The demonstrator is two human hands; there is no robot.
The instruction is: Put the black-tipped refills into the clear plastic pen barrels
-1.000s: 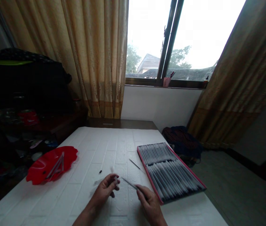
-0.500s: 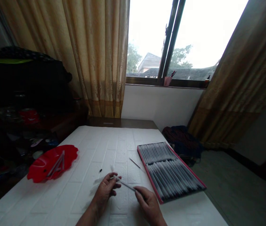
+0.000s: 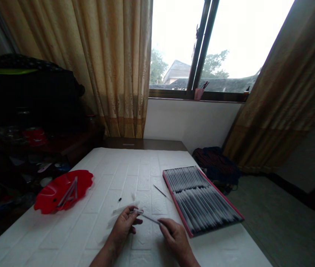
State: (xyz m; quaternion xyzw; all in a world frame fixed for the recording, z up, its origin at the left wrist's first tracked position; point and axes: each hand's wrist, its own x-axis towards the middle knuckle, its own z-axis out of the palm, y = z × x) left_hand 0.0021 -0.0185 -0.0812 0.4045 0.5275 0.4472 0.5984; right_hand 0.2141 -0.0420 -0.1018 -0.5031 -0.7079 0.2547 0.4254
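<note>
Both of my hands are low in the middle of the white table [image 3: 104,178]. My left hand [image 3: 124,227] is closed, pinching a small pale piece at its fingertips. My right hand [image 3: 175,237] is closed on a thin pen [image 3: 148,218] that slants up and left, its far tip meeting the left fingertips. A clear pen barrel [image 3: 124,208] lies just beyond my left hand. To the right lies a flat red-edged box [image 3: 181,218] filled with several rows of pens.
A red wavy dish [image 3: 48,194] with a few pens in it sits at the table's left. A thin refill [image 3: 160,191] and a small black cap [image 3: 120,199] lie loose mid-table. Dark cluttered furniture stands left; a window, curtains and a dark bundle on the floor lie beyond.
My right hand has brought the pen's tip leftward until it meets my left fingertips. The view has shifted slightly.
</note>
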